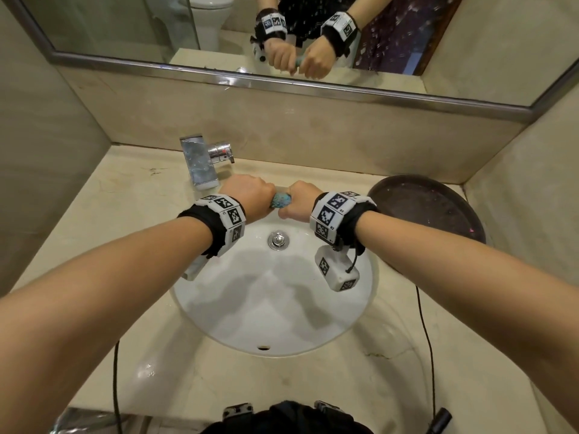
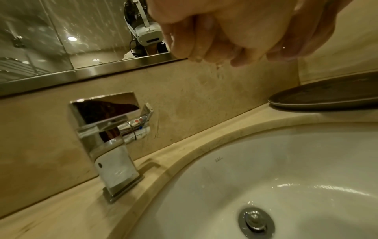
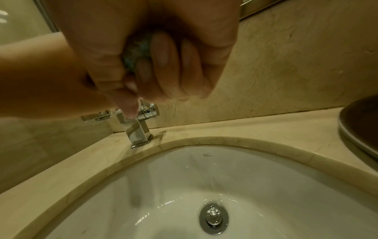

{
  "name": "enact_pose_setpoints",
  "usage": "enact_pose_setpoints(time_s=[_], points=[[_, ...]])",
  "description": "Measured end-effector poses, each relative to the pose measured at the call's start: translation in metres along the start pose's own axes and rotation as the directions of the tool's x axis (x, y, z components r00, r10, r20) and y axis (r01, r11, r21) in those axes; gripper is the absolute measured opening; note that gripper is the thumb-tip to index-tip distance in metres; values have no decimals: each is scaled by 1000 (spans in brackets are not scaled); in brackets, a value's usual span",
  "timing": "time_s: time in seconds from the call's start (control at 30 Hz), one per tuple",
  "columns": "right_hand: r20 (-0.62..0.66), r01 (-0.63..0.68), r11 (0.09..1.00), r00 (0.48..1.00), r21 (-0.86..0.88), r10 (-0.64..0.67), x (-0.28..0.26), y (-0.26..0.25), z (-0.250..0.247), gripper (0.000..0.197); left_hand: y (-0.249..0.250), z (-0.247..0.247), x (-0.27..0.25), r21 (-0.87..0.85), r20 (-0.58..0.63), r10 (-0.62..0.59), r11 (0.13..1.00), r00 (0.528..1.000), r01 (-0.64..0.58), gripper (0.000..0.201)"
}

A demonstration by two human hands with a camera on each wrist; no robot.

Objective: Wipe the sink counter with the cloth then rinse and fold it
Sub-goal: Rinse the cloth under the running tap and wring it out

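A teal cloth [image 1: 279, 200] is rolled into a tight wad and held over the far side of the white sink basin [image 1: 250, 308]. My left hand [image 1: 250, 195] grips its left end and my right hand [image 1: 297, 202] grips its right end, both fists closed round it. Only a short stretch of cloth shows between the fists. In the right wrist view a bit of the cloth [image 3: 135, 53] peeks between curled fingers [image 3: 163, 64]. In the left wrist view water drips from my left hand [image 2: 225, 40]; the cloth is hidden there.
A chrome tap [image 1: 200, 161] stands on the beige marble counter [image 1: 109, 214] behind the basin's left. A dark round tray [image 1: 432, 208] sits at the back right. The drain plug [image 1: 277, 239] lies in the basin. A mirror [image 1: 219, 32] runs along the back wall.
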State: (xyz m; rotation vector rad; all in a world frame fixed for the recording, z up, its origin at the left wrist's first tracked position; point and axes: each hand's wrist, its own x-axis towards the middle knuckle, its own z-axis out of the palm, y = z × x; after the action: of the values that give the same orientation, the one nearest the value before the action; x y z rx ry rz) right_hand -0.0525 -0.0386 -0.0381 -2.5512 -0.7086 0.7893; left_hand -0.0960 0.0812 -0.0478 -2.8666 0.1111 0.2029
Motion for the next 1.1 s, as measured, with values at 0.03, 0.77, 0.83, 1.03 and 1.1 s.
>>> enact_pose_setpoints(time_s=[0.03,0.77,0.83,1.03,1.1], points=[[9,13,1000,1000,-15,-12,0,1,1,22,2,0,-2,-11,10,-14,1000,1000,14,28],[-32,-9,999,999,49,10,-26,-28,36,39,-25,7,-74,-555,-22,-52,831,998,31,44],[-63,27,996,998,88,-22,-28,-42,38,45,-40,7,-89,-691,-21,-108,720,994,64,43],[-81,170,962,984,211,-156,-30,-111,55,34,-98,12,-142,-918,-13,-374,371,927,137,39],[-128,221,966,970,134,-204,-26,-137,63,46,-120,14,-160,-961,15,-449,240,893,137,32]])
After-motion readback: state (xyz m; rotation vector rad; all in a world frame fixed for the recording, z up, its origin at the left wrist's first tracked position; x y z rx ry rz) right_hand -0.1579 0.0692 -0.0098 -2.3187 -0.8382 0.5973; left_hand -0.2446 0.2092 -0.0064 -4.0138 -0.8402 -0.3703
